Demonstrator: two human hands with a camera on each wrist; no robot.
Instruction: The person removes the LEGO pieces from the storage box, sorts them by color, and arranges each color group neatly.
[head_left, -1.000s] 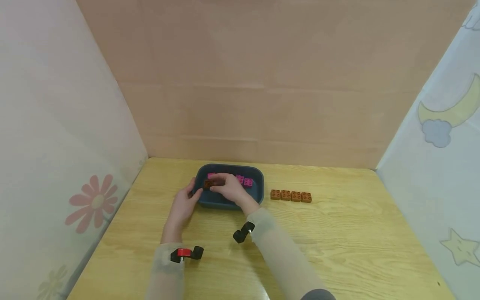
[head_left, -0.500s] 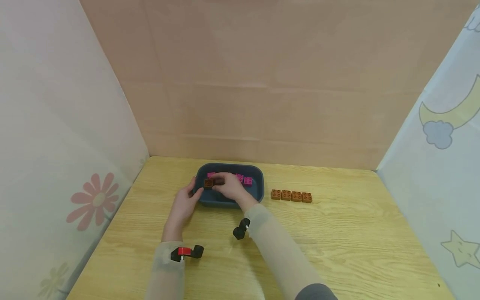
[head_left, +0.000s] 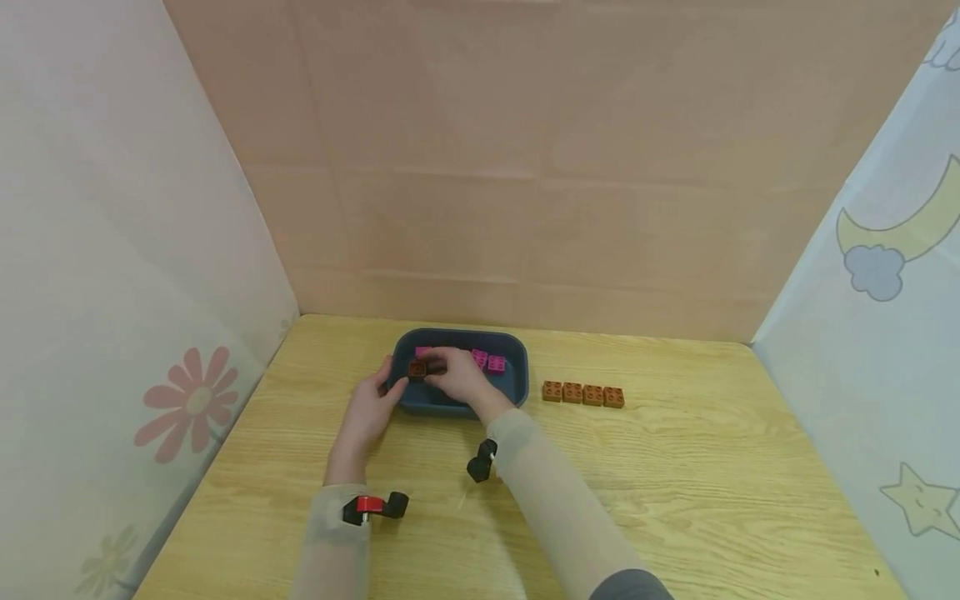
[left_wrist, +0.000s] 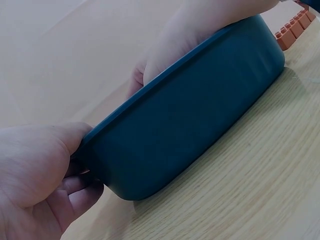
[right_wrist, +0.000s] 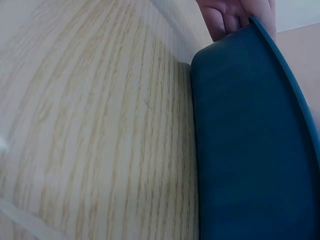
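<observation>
A dark blue bin (head_left: 454, 410) stands on the table, and my left hand (head_left: 369, 407) grips its left end. In the left wrist view the thumb lies over the rim while the fingers curl against the outer wall of the bin (left_wrist: 175, 125). My right hand (head_left: 461, 379) reaches over the near rim into the bin. Its thumb and fingers pinch a dark brown toy brick (head_left: 417, 369) near the left end. Pink studded bricks (head_left: 497, 364) lie inside at the back, partly hidden by the right hand. From the right wrist view, the bin wall (right_wrist: 250, 135) hides the right fingers.
Several orange-brown bricks stand studs up in a row (head_left: 582, 393) to the right of the bin. The wooden table (head_left: 697, 467) ends at a tan backdrop (head_left: 525, 208) behind, with white patterned cloth (head_left: 97, 275) on either side.
The right hand has shifted slightly, and the brown brick between its fingers has turned a little. The left hand has kept its grip on the bin, and the row of bricks has not moved.
</observation>
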